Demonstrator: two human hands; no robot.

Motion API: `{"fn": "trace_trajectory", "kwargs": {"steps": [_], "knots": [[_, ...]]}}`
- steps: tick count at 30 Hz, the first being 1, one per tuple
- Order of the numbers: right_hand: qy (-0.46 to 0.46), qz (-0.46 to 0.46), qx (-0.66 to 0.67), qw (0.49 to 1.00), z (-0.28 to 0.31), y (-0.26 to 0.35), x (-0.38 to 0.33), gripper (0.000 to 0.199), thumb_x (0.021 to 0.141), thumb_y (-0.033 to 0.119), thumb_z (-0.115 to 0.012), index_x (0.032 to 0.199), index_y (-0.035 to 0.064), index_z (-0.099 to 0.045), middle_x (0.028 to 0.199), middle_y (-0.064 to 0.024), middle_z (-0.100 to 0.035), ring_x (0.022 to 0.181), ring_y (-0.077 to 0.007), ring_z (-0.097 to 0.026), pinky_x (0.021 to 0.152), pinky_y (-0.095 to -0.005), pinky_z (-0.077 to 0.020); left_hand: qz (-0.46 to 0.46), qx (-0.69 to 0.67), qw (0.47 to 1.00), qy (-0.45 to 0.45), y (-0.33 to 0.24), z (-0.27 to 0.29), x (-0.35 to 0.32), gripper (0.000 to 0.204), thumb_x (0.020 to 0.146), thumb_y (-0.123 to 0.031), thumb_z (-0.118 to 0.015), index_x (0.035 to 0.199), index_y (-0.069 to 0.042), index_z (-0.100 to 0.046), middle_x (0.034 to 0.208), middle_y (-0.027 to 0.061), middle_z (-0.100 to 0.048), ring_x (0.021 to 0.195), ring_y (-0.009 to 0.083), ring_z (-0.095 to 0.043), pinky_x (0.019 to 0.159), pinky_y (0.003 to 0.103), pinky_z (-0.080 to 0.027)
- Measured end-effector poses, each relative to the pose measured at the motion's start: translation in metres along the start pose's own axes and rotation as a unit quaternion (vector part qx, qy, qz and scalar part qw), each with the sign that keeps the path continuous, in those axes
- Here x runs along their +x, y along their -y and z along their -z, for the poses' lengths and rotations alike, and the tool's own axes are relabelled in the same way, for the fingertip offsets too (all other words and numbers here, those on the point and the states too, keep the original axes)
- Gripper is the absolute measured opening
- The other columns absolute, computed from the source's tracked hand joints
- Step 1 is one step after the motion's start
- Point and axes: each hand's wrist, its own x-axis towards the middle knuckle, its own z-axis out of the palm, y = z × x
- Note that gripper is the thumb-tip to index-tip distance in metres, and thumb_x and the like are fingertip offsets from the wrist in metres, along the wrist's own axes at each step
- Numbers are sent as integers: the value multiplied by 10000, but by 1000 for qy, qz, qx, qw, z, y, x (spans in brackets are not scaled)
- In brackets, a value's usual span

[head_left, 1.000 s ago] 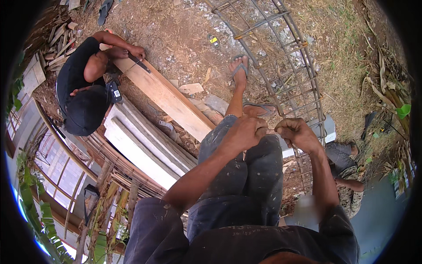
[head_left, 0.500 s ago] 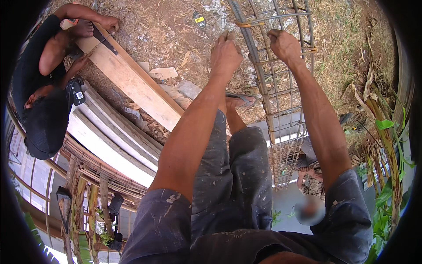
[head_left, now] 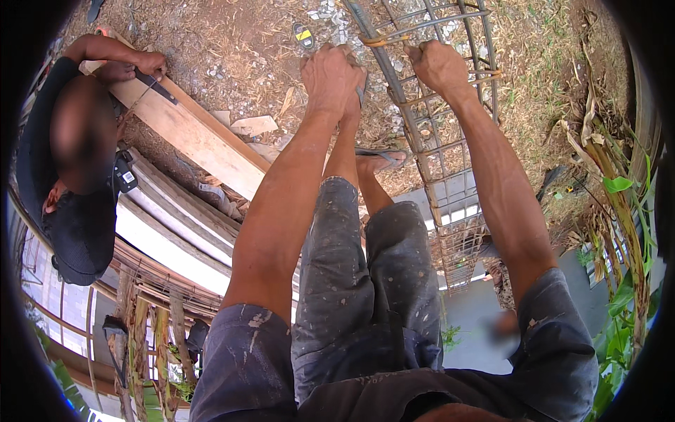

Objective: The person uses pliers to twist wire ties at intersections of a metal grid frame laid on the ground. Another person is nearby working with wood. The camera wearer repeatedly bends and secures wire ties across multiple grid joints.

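A long rebar cage (head_left: 430, 151), made of steel bars tied with square hoops, runs from the upper middle down past my legs. My right hand (head_left: 441, 67) is closed on a bar of this cage, its fingers curled near the upper end. To the left of the cage, my left hand (head_left: 329, 76) is closed, knuckles up, in front of my sandalled left foot. Whatever its fingers hold, if anything, is hidden behind the hand.
A co-worker in black (head_left: 42, 133) crouches at left, one hand at a dark flat blade-like tool (head_left: 160, 87) on a wooden plank (head_left: 190, 133). A black-and-yellow object (head_left: 303, 35) lies on the straw-strewn ground. Another person (head_left: 503, 327) is at lower right, near green plants (head_left: 619, 316).
My left hand has moved left, farther from the cage. My right hand stays at the cage's bar. The co-worker's head has lifted and their hand has come to the dark tool.
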Motion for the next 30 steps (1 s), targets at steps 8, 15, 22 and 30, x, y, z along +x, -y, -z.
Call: {"fn": "trace_trajectory", "kwargs": {"steps": [8, 15, 22, 30], "knots": [[0, -229, 713, 663, -35, 29, -5, 192, 951, 126, -537, 925, -51, -604, 716, -77, -597, 590, -140, -551, 477, -271, -472, -91, 29, 992, 77, 26, 39, -17, 212, 834, -180, -588, 919, -41, -724, 984, 154, -684, 910, 334, -634, 894, 448, -431], [-89, -270, 738, 612, -33, 65, -31, 137, 944, 64, -555, 972, -58, -610, 814, -104, -640, 567, -114, -546, 453, -242, -449, -165, 56, 980, 95, 21, 61, -12, 170, 828, -142, -597, 894, -29, -705, 921, 127, -672, 903, 336, -620, 891, 451, -439], [-139, -266, 805, 511, -44, 85, -32, 110, 919, 44, -563, 884, -32, -633, 758, -86, -623, 502, -97, -505, 410, -231, -352, -225, 71, 962, 140, 12, 73, -9, 145, 795, -86, -576, 860, -32, -693, 879, 124, -652, 889, 336, -603, 874, 452, -447], [-98, -312, 754, 570, -31, 68, -25, 114, 869, 63, -600, 810, -21, -649, 689, -81, -593, 483, -129, -483, 396, -274, -328, -252, 103, 949, 159, 13, 81, -4, 128, 798, -93, -576, 834, -25, -679, 842, 127, -631, 857, 337, -600, 860, 455, -445]]}}
